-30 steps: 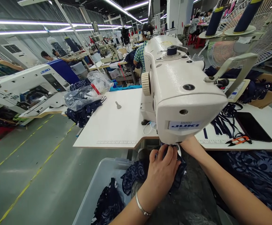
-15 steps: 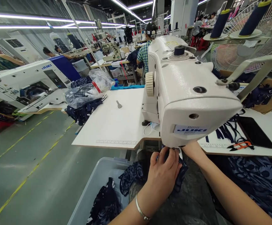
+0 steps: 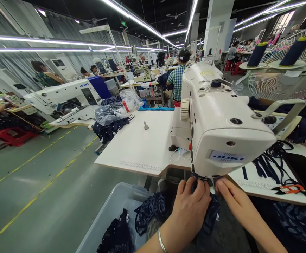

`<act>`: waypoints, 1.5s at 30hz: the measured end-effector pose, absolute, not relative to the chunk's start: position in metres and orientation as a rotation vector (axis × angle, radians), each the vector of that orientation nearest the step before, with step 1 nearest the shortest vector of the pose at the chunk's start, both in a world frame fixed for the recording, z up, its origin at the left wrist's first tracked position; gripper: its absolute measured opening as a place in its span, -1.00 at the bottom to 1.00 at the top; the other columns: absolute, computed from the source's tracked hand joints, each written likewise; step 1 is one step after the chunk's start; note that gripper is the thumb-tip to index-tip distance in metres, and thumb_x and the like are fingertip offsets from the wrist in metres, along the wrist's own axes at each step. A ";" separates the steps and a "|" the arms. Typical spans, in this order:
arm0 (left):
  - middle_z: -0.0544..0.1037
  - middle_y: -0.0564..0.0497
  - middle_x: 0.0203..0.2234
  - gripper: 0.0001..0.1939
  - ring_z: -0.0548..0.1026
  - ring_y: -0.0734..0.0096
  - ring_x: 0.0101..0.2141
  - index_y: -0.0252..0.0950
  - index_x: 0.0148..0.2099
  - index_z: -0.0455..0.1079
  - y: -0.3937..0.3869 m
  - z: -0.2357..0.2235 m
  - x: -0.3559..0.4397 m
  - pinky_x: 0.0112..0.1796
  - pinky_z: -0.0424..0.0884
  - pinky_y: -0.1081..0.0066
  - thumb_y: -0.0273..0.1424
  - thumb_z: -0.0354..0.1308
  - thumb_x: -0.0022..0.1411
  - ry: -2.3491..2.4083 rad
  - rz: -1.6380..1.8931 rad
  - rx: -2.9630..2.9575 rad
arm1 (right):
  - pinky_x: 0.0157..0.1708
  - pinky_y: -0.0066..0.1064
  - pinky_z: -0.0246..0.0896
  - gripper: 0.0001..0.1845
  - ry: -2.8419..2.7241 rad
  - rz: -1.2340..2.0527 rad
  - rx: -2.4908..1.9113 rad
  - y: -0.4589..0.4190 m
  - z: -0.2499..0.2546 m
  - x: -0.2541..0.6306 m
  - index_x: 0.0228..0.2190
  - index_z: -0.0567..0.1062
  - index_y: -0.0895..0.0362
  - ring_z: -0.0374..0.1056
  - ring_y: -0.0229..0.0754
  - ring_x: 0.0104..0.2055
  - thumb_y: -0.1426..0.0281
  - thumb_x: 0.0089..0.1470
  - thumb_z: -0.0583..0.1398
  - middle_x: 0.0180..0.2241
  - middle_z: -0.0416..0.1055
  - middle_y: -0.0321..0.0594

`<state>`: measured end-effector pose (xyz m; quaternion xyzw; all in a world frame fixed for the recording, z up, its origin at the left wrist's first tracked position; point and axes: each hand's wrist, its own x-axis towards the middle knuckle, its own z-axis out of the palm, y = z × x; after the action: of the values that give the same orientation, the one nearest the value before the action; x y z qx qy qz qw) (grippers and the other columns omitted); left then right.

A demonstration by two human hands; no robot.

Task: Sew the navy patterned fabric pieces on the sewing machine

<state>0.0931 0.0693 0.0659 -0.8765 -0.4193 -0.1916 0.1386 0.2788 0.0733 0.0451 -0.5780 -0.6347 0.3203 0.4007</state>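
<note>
Bearing JUKI lettering (image 3: 228,157): one cream sewing machine (image 3: 221,116), one white-and-blue machine (image 3: 75,91). Left hand (image 3: 188,207): curled, holding navy garment (image 3: 211,215); right hand (image 3: 229,191): fingers bent, grip unclear.

White table (image 3: 132,147) with sewing machine (image 3: 234,117), straps (image 3: 260,168), snips (image 3: 291,189)

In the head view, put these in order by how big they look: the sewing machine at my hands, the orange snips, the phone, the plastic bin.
1. Sewing machine
2. Plastic bin, partly out of frame
3. Phone, cut off at the edge
4. Orange snips
</note>
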 end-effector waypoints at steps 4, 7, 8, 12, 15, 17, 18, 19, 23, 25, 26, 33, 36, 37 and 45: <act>0.38 -0.09 0.09 -0.59 0.32 0.15 0.06 -0.34 0.24 0.24 0.068 0.067 0.094 0.04 0.30 0.23 -0.41 -0.03 0.38 -1.151 -0.492 -2.573 | -0.45 -0.47 0.22 -0.66 -1.652 0.960 -1.501 0.042 0.041 0.276 -0.38 0.39 0.06 0.23 -0.21 -0.45 0.07 0.23 0.07 -0.49 0.27 -0.34; 0.36 -0.11 0.11 -0.57 0.30 0.11 0.09 -0.35 0.26 0.22 0.067 0.068 0.094 0.05 0.30 0.24 -0.43 -0.06 0.38 -1.118 -0.451 -2.591 | -0.49 -0.48 0.21 -0.68 -1.608 0.986 -1.540 0.035 0.035 0.274 -0.34 0.41 0.05 0.23 -0.21 -0.46 0.07 0.21 0.09 -0.48 0.28 -0.34; 0.36 -0.12 0.10 -0.56 0.30 0.10 0.09 -0.35 0.27 0.20 0.066 0.068 0.094 0.05 0.30 0.24 -0.43 -0.07 0.39 -1.107 -0.446 -2.593 | -0.50 -0.48 0.21 -0.69 -1.593 0.995 -1.535 0.035 0.034 0.273 -0.34 0.42 0.05 0.24 -0.21 -0.46 0.08 0.21 0.09 -0.48 0.29 -0.34; 0.37 -0.12 0.09 -0.55 0.30 0.15 0.10 -0.36 0.28 0.18 0.066 0.068 0.095 0.06 0.30 0.25 -0.40 -0.06 0.40 -1.113 -0.461 -2.589 | -0.51 -0.48 0.26 -0.70 -1.551 1.006 -1.475 0.040 0.029 0.272 -0.37 0.44 0.07 0.31 -0.17 -0.43 0.12 0.21 0.10 -0.46 0.36 -0.29; 0.38 -0.07 0.07 -0.52 0.31 0.18 0.09 -0.24 0.32 0.12 0.066 0.072 0.096 0.06 0.30 0.22 -0.38 -0.03 0.39 -1.161 -0.485 -2.627 | -0.49 -0.46 0.32 -0.73 -1.571 0.977 -1.454 0.040 0.032 0.275 -0.31 0.47 0.05 0.39 -0.11 -0.35 0.14 0.21 0.10 -0.42 0.42 -0.25; 0.40 -0.05 0.03 -0.58 0.34 0.21 0.06 -0.16 0.28 0.17 0.064 0.079 0.094 0.05 0.32 0.20 -0.34 -0.03 0.40 -1.212 -0.553 -2.698 | -0.45 -0.45 0.36 -0.76 -1.623 0.910 -1.409 0.036 0.041 0.278 -0.26 0.48 0.02 0.43 -0.08 -0.29 0.17 0.22 0.10 -0.40 0.45 -0.24; 0.40 -0.05 0.02 -0.65 0.34 0.21 0.06 -0.16 0.20 0.26 0.063 0.084 0.091 0.04 0.31 0.20 -0.31 -0.03 0.41 -1.226 -0.607 -2.760 | -0.42 -0.43 0.38 -0.78 -1.672 0.872 -1.365 0.033 0.048 0.281 -0.25 0.49 0.01 0.44 -0.07 -0.28 0.19 0.22 0.10 -0.38 0.46 -0.23; 0.41 -0.06 0.01 -0.72 0.34 0.22 0.05 -0.17 0.09 0.35 0.061 0.090 0.088 0.05 0.31 0.21 -0.28 -0.04 0.41 -1.222 -0.669 -2.842 | -0.39 -0.42 0.40 -0.81 -1.736 0.839 -1.307 0.029 0.055 0.283 -0.26 0.50 -0.01 0.45 -0.08 -0.28 0.22 0.23 0.10 -0.37 0.47 -0.22; 0.51 0.03 -0.37 -0.66 0.46 0.45 -0.31 -0.25 -0.35 0.36 0.053 0.104 0.070 -0.25 0.39 0.47 -0.20 -0.04 0.41 -1.211 -0.778 -3.293 | -0.34 -0.37 0.40 -0.82 -2.008 0.634 -1.102 0.024 0.081 0.289 -0.26 0.55 -0.08 0.45 -0.11 -0.30 0.34 0.22 0.12 -0.32 0.49 -0.21; 0.41 0.14 -0.58 -0.66 0.35 0.55 -0.55 -0.26 -0.37 0.32 0.053 0.102 0.065 -0.52 0.27 0.55 -0.20 -0.04 0.41 -1.424 -0.717 -3.374 | -0.33 -0.33 0.38 -0.78 -2.061 0.448 -1.123 0.033 0.084 0.286 -0.18 0.56 -0.09 0.44 -0.10 -0.29 0.36 0.23 0.12 -0.29 0.50 -0.18; 0.38 0.16 -0.63 -0.68 0.31 0.56 -0.61 -0.26 -0.36 0.32 0.054 0.098 0.065 -0.59 0.21 0.54 -0.22 -0.03 0.42 -1.553 -0.710 -3.307 | -0.32 -0.31 0.37 -0.77 -2.063 0.358 -1.165 0.040 0.082 0.283 -0.16 0.56 -0.07 0.43 -0.09 -0.28 0.36 0.24 0.11 -0.28 0.50 -0.17; 0.50 -0.15 -0.01 -0.68 0.45 0.23 0.00 -0.31 0.15 0.31 0.072 0.066 0.074 0.01 0.34 0.26 -0.48 -0.04 0.40 -1.229 -0.922 -2.533 | -0.28 -0.30 0.33 -0.76 -1.852 0.127 -1.446 0.073 0.051 0.262 -0.15 0.53 0.06 0.42 -0.08 -0.24 0.27 0.30 0.09 -0.29 0.47 -0.14; 0.46 -0.02 0.08 -0.60 0.33 0.36 0.14 -0.23 0.22 0.26 0.073 0.064 0.075 0.14 0.18 0.27 -0.54 -0.15 0.42 -1.003 -0.768 -2.713 | -0.29 -0.32 0.33 -0.74 -1.797 0.208 -1.460 0.072 0.046 0.261 -0.20 0.56 0.03 0.41 -0.10 -0.28 0.25 0.30 0.08 -0.36 0.45 -0.16; 0.47 0.00 0.08 -0.59 0.33 0.39 0.14 -0.22 0.22 0.26 0.073 0.064 0.076 0.14 0.18 0.27 -0.54 -0.15 0.42 -0.992 -0.711 -2.758 | -0.27 -0.32 0.34 -0.74 -1.774 0.290 -1.434 0.072 0.044 0.263 -0.22 0.56 0.02 0.41 -0.10 -0.26 0.24 0.30 0.08 -0.35 0.46 -0.17; 0.52 -0.02 0.02 -0.67 0.42 0.34 0.07 -0.20 0.15 0.35 0.076 0.065 0.084 0.05 0.19 0.26 -0.47 -0.03 0.40 -1.096 -0.763 -2.747 | -0.09 -0.18 0.30 -0.72 -1.439 0.223 -1.600 0.081 0.004 0.346 -0.25 0.50 0.09 0.40 -0.01 -0.13 0.16 0.23 0.12 -0.21 0.48 -0.08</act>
<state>0.0838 0.0759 0.0647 -0.8985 -0.3585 -0.2495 0.0438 0.3462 0.0815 0.0035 -0.6530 -0.5871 0.0908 0.4697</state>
